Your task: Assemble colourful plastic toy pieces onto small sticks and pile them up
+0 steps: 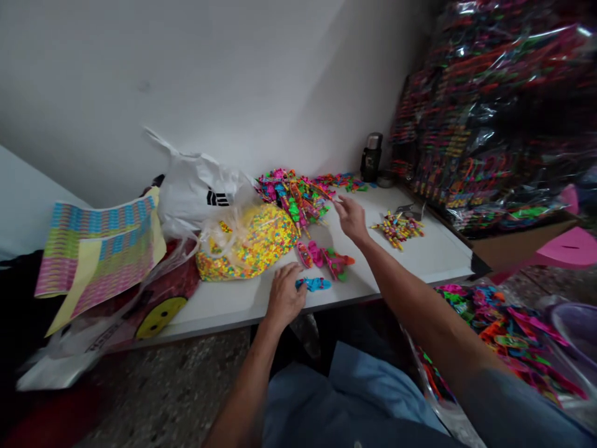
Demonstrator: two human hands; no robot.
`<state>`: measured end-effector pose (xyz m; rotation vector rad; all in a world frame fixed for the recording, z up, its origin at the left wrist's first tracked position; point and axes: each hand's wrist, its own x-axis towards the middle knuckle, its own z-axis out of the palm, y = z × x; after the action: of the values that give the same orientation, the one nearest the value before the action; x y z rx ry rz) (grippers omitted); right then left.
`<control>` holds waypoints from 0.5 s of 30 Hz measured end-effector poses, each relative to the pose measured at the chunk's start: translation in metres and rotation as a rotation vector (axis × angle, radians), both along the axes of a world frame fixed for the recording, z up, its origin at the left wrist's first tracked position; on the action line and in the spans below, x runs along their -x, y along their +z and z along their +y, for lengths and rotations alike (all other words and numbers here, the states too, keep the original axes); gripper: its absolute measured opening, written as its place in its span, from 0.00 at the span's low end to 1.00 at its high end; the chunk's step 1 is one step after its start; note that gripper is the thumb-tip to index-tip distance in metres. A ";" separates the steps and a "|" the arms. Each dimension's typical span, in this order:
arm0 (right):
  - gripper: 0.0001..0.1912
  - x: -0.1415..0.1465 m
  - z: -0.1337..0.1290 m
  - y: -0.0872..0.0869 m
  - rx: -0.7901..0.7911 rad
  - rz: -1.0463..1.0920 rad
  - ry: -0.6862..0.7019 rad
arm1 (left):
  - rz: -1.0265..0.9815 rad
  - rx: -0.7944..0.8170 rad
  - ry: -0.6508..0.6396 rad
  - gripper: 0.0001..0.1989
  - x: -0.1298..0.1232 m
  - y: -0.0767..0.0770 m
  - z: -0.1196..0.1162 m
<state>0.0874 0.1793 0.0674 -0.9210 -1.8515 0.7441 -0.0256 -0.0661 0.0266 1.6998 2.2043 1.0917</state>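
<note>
My left hand (285, 295) rests at the table's front edge, fingers curled with the tips on a small blue plastic toy piece (314, 284). My right hand (352, 219) reaches to the right side of a heap of colourful plastic toy pieces (296, 196). Its thumb and fingers come together beside the heap; what lies between them is too small to make out. Between the hands lie a few pink pieces (316, 253) and a pink, green and orange toy (336, 262). A clear bag of small yellow and multicoloured beads or candies (252, 246) sits left of them.
Small yellow-and-red sticks (398, 230) lie on the white table (438, 258), near a dark flask (372, 157). A white plastic bag (200, 186) and printed sticker sheets (102, 249) are leftward. Wrapped toys (466, 124) are stacked at right, above a bag of loose pieces (508, 336).
</note>
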 end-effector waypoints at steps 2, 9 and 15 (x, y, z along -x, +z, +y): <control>0.27 0.006 0.026 0.009 -0.078 -0.160 0.066 | 0.125 0.101 -0.100 0.17 -0.002 0.001 0.000; 0.16 -0.132 0.042 0.022 -0.156 -0.619 -0.081 | 0.348 0.204 -0.210 0.16 -0.005 0.002 0.006; 0.19 -0.191 0.012 -0.022 -0.010 -0.886 -0.271 | 0.302 0.153 -0.209 0.09 -0.007 -0.005 -0.001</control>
<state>0.2780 0.1914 0.0452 -1.6256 -2.3816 0.1372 -0.0185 -0.0676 0.0216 2.0792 2.1415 0.6355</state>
